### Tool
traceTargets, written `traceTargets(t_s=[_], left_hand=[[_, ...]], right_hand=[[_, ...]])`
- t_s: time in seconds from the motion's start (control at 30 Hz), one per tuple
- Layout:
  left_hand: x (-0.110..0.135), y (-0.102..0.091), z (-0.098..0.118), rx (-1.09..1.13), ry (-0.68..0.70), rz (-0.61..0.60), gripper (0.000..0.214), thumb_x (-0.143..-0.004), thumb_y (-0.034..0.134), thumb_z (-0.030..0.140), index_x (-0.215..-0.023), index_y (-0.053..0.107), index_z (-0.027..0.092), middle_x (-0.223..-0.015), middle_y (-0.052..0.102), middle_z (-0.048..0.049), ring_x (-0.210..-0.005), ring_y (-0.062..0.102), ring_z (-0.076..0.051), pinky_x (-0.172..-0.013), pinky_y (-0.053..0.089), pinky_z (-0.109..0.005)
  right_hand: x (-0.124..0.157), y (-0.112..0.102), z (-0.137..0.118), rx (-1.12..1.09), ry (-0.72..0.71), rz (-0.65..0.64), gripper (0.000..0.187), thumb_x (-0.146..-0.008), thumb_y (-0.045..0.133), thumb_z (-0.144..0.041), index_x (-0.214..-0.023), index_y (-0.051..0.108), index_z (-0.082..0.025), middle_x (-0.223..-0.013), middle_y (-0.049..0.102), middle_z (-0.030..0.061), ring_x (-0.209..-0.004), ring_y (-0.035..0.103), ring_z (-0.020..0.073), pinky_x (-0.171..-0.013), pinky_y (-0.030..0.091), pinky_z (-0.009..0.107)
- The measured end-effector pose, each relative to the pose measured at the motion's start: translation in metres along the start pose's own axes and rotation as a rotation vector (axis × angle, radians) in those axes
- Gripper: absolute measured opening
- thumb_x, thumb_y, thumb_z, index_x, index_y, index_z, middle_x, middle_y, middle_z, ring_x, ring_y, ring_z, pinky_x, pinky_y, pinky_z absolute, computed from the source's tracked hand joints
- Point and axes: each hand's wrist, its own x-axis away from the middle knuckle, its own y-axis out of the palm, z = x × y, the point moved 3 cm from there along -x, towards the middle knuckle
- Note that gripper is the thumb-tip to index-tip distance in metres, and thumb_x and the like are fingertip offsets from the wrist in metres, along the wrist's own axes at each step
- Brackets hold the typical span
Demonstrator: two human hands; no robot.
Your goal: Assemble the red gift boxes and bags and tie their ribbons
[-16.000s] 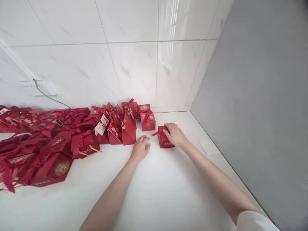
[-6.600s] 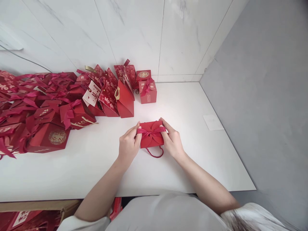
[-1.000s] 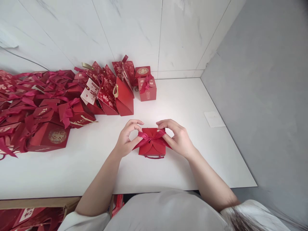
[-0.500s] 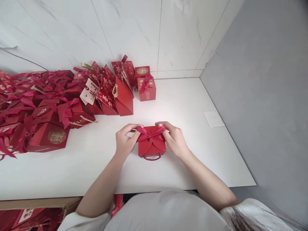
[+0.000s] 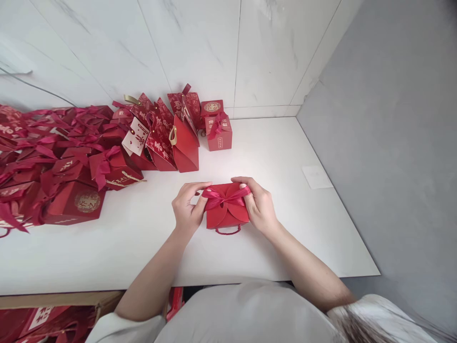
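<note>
At lower left, a cardboard carton [image 5: 64, 299] holds red packaging [image 5: 21, 320]. Above it, ribbon-tied gift boxes [image 5: 75, 212] crowd the left of the frame on the white desk [image 5: 303, 238], contents hidden. At centre, the left hand [image 5: 187, 207] has its grip curled in, thumb on the ribbon bow [image 5: 234, 196] of a red petal-flap gift box [image 5: 228, 220]. That box lies between both hands, long axis left to right, neither nearer, rope handle [image 5: 228, 233] lowermost. The right hand [image 5: 262, 206] pinches its right side likewise. Its inside cannot be seen.
</note>
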Motion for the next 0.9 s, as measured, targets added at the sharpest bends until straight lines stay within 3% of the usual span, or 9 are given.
traceTargets(t_s=[0.13, 0.2, 0.33, 0.4, 0.53, 0.6, 0.7, 0.8, 0.9], left_hand=[[-0.003, -0.002, -0.006, 0.047, -0.015, -0.042, 0.024, -0.093, 0.06, 0.039, -0.103, 0.073, 0.022, -0.101, 0.073, -0.0065, -0.096, 0.067, -0.021, -0.081, 0.054, -0.033], [-0.006, -0.002, -0.012, 0.185, -0.052, -0.211, 0.033, -0.093, 0.058, 0.044, -0.118, 0.068, 0.024, -0.116, 0.069, -0.0088, -0.109, 0.064, -0.023, -0.09, 0.053, -0.037], [-0.008, 0.002, -0.02, 0.432, -0.1, -0.719, 0.104, -0.074, 0.079, 0.053, -0.157, 0.02, 0.033, -0.151, 0.043, -0.013, -0.141, 0.04, -0.034, -0.117, 0.035, -0.051], [-0.007, 0.004, -0.023, 0.411, -0.14, -0.82, 0.127, -0.063, 0.089, 0.043, -0.159, 0.005, 0.035, -0.156, 0.036, -0.0136, -0.146, 0.032, -0.036, -0.12, 0.028, -0.054], [-0.006, 0.012, -0.035, 0.426, -0.265, -0.788, 0.103, -0.065, 0.089, 0.033, -0.151, 0.031, 0.031, -0.151, 0.04, -0.0141, -0.141, 0.04, -0.036, -0.11, 0.043, -0.052], [-0.006, 0.016, -0.045, 0.472, -0.281, -0.743, 0.09, -0.063, 0.09, 0.032, -0.141, 0.043, 0.028, -0.146, 0.046, -0.0137, -0.137, 0.045, -0.036, -0.105, 0.048, -0.05], [-0.006, 0.021, -0.06, 0.55, -0.272, -0.661, 0.085, -0.062, 0.09, 0.033, -0.136, 0.048, 0.025, -0.141, 0.052, -0.0141, -0.133, 0.049, -0.036, -0.106, 0.047, -0.05], [-0.006, 0.026, -0.072, 0.599, -0.285, -0.577, 0.082, -0.069, 0.085, 0.041, -0.139, 0.047, 0.023, -0.14, 0.054, -0.0156, -0.128, 0.053, -0.036, -0.102, 0.049, -0.049], [-0.007, 0.031, -0.076, 0.583, -0.268, -0.484, 0.074, -0.078, 0.074, 0.056, -0.137, 0.05, 0.019, -0.138, 0.057, -0.018, -0.125, 0.056, -0.036, -0.102, 0.048, -0.05]], right_hand=[[-0.001, 0.0, 0.002, -0.015, -0.01, 0.018, 0.038, -0.102, 0.037, -0.048, -0.119, 0.063, -0.025, -0.114, 0.072, 0.0044, -0.1, 0.068, 0.0205, -0.086, 0.051, 0.033], [-0.004, 0.0, 0.006, -0.035, 0.019, 0.025, 0.039, -0.102, 0.037, -0.05, -0.117, 0.064, -0.026, -0.113, 0.072, 0.0046, -0.099, 0.068, 0.0211, -0.085, 0.052, 0.033], [-0.01, -0.001, 0.016, -0.124, 0.106, 0.055, 0.041, -0.101, 0.037, -0.054, -0.112, 0.066, -0.025, -0.113, 0.072, 0.0049, -0.103, 0.067, 0.0229, -0.09, 0.052, 0.036], [-0.013, -0.002, 0.021, -0.196, 0.146, 0.053, 0.041, -0.1, 0.039, -0.055, -0.111, 0.065, -0.026, -0.118, 0.07, 0.0054, -0.108, 0.066, 0.0237, -0.094, 0.051, 0.039], [-0.021, -0.006, 0.032, -0.461, 0.149, -0.172, 0.043, -0.094, 0.056, -0.052, -0.131, 0.053, -0.031, -0.145, 0.054, 0.0055, -0.131, 0.054, 0.0243, -0.105, 0.048, 0.043], [-0.024, -0.01, 0.037, -0.544, 0.118, -0.332, 0.056, -0.092, 0.06, -0.05, -0.143, 0.041, -0.035, -0.156, 0.041, 0.0045, -0.144, 0.039, 0.024, -0.113, 0.041, 0.046], [-0.027, -0.013, 0.046, -0.52, 0.087, -0.483, 0.083, -0.086, 0.068, -0.051, -0.154, 0.023, -0.037, -0.164, 0.025, 0.0049, -0.151, 0.026, 0.0266, -0.118, 0.033, 0.052], [-0.028, -0.005, 0.048, -0.45, 0.04, -0.544, 0.097, -0.077, 0.079, -0.047, -0.155, 0.023, -0.034, -0.162, 0.028, 0.0074, -0.145, 0.037, 0.0293, -0.116, 0.037, 0.052], [-0.028, 0.006, 0.043, -0.425, -0.012, -0.526, 0.073, -0.084, 0.072, -0.047, -0.147, 0.041, -0.027, -0.151, 0.046, 0.009, -0.131, 0.053, 0.0281, -0.111, 0.045, 0.049]])
